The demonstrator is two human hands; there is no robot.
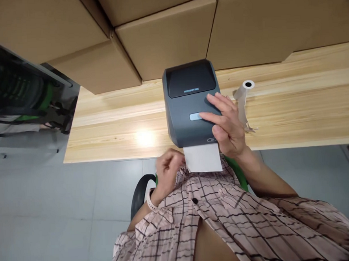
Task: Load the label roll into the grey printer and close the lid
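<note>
Right hand (230, 129) on printer (180, 126), wooden table (118, 126), boxes (169, 40)

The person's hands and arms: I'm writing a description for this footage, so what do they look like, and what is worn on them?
Both the left hand and the right hand are gloveless. A pale wristband with small holes circles the left wrist; the right shows none. Loose, pale pink fabric sleeves with dark crisscross lines end short of the wrists.
</note>
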